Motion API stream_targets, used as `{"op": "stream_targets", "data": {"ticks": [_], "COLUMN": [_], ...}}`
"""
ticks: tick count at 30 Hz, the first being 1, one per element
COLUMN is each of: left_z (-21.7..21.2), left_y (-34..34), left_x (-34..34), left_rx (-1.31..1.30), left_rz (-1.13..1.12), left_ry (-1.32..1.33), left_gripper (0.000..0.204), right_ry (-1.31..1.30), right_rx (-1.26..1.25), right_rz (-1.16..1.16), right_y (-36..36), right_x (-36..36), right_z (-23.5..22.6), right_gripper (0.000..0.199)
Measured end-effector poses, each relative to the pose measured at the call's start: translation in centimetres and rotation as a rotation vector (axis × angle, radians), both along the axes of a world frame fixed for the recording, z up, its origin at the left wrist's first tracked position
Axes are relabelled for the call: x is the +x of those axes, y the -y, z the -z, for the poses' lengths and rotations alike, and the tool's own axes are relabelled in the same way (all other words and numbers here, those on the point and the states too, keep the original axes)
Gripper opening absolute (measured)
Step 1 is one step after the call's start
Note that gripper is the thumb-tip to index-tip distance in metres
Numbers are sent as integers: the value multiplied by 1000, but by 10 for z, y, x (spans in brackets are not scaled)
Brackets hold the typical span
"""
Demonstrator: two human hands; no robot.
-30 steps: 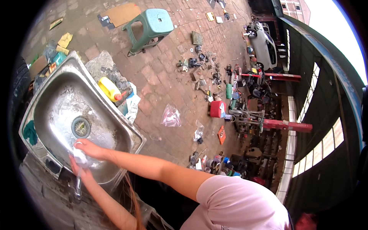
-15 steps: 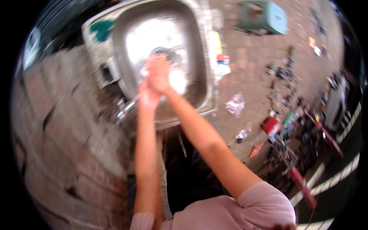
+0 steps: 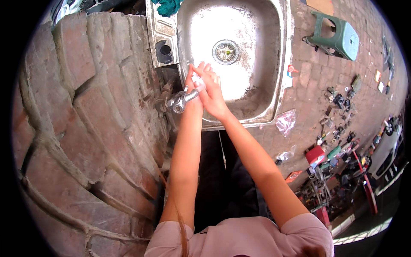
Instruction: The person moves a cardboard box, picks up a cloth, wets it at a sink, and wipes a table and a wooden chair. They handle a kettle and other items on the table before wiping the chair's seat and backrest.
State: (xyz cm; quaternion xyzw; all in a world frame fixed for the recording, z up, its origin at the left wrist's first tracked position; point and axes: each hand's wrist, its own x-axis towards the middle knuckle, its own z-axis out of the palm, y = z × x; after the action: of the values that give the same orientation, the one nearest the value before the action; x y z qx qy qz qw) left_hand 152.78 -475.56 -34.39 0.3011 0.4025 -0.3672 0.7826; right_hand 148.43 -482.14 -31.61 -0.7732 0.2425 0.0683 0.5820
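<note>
Under the metal tap (image 3: 182, 102), at the near left of the steel sink (image 3: 276, 85), my two hands are together. My left hand (image 3: 192, 92) lies flat, partly hidden by the tap and the other hand; its visible fingers are stretched out. Against it rests my right hand (image 3: 212, 92), fingers extended. A white, shiny patch (image 3: 197, 79) shows between them by the spout; whether it is water or lather I cannot tell. Neither hand grips an object. Farther into the basin is the round drain (image 3: 225, 52), with small greenish bits in it.
A rough brick wall (image 3: 107, 128) rises on the left. A dark green cloth (image 3: 167, 7) lies on the sink's far left corner. Right of the sink stand a green plastic stool (image 3: 338, 36), crumpled plastic (image 3: 286, 122), a red container (image 3: 315, 155) and scattered clutter on the brick floor.
My hands have drawn back from near the drain to beneath the tap. The view has shifted, so the sink sits farther right and higher; the drain is now uncovered.
</note>
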Motion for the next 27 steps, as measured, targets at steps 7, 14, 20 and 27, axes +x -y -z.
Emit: {"op": "stream_targets", "data": {"ticks": [7, 14, 20, 27], "left_z": [-35, -36, -24, -25], "left_y": [-25, -5, -3, -7], "left_x": [-35, -24, -24, -6], "left_rx": [-46, 103, 154, -173], "left_rz": [-44, 51, -68, -197], "left_ry": [220, 268, 271, 197], "left_gripper": [67, 54, 37, 33], "right_ry": [-199, -170, -132, -202], "right_rx": [460, 1042, 592, 666], "right_rz": [468, 663, 579, 759], "right_y": [-10, 10, 58, 90], "right_x": [18, 17, 17, 1], "right_z": [33, 6, -12, -5], "right_gripper": [42, 48, 51, 42]}}
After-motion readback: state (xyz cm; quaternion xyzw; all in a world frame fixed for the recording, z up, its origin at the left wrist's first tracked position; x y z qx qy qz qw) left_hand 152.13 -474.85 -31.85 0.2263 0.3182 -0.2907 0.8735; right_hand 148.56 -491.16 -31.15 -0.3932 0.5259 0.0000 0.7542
